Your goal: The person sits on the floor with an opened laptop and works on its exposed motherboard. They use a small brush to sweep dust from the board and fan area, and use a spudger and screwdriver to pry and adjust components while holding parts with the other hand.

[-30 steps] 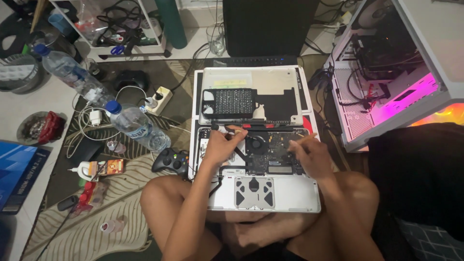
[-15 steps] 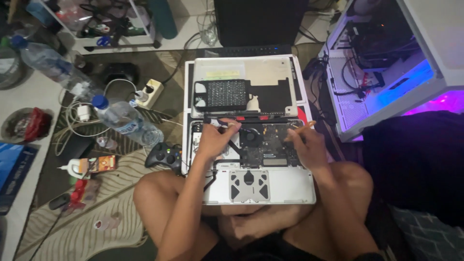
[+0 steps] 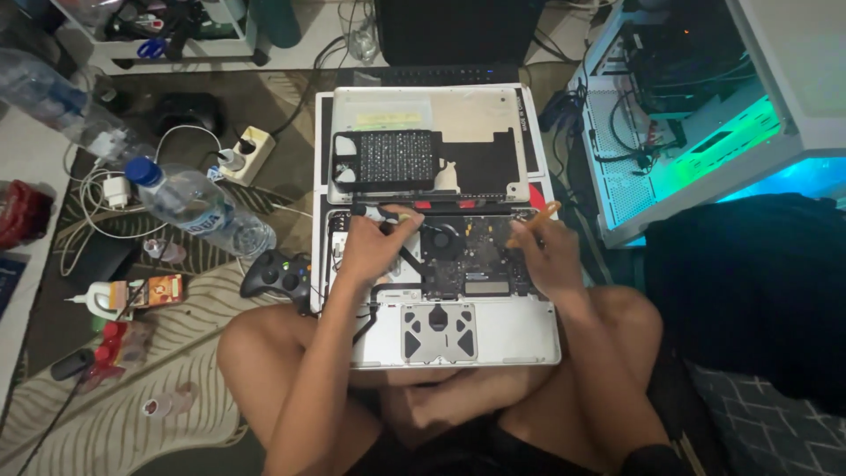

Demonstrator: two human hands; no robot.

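At the far left a clear plastic water bottle with a blue cap (image 3: 198,207) lies on its side on the patterned rug (image 3: 141,370), with a white power strip (image 3: 240,152) beyond it and a black game controller (image 3: 279,273) just beside the person's knee. Next comes the opened silver laptop base (image 3: 520,330), resting across the crossed legs with its long axis running left to right and its hinge edge pointing away from the body; a detached silver bottom cover (image 3: 476,110) lies flat just beyond it, with a black keyboard panel (image 3: 385,159) laid on top. The left hand (image 3: 374,247) rests on the left part of the exposed internals, fingers curled together around what looks like a slim dark tool; whether they actually clamp it cannot be told. Just right of those fingers sits the round black cooling fan (image 3: 443,236) and the dark circuit board (image 3: 480,256), which stretches sideways between both hands, so each hand is about equally near it. The right hand (image 3: 546,256) lies on the board's right end, fingers closed on a thin orange-handled tool (image 3: 535,220) whose long axis slants up and to the right, away from the body. Furthest right stands an open white computer case with green lighting (image 3: 705,132).
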